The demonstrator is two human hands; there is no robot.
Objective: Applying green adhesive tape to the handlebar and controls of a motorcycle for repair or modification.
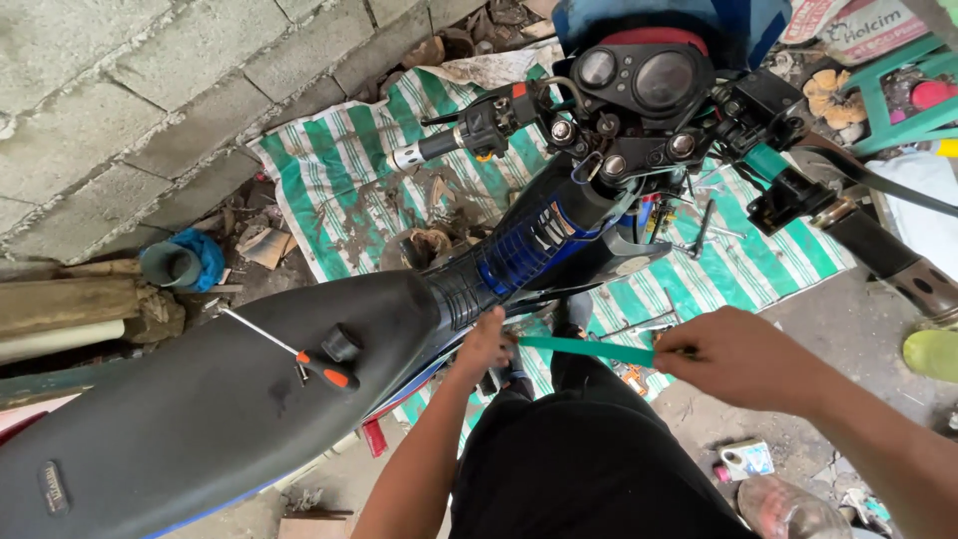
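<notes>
Motorbike (299,399) fills the frame, seat at 8 o'clock, handlebars and dials (639,80) at 12. It stands on a green-and-white striped sheet (339,170) with loose tools scattered at 2 o'clock. Block wall (120,90) runs along 10 o'clock.

On the seat: a screwdriver (289,354) with a black-and-orange handle, shaft pointing to 9 o'clock, lying free, touched by neither hand.

Green strip (584,347), flat and narrow, is stretched level between both hands just below centre, beside the blue side panel of the motorbike.

Left hand (484,344) is closed on the strip's left end, right against the edge of the motorbike body. Right hand (738,359) is closed in a pinch on the right end, well clear of the motorbike, at 4 o'clock.

Step in hand, as I read it: strip pulled taut against the body near the seat front. Whether the left end is already hooked or tucked under the panel can't be told; the fingers hide it.

Next move likely needs steady tension from the right hand while the left guides the end.
</notes>
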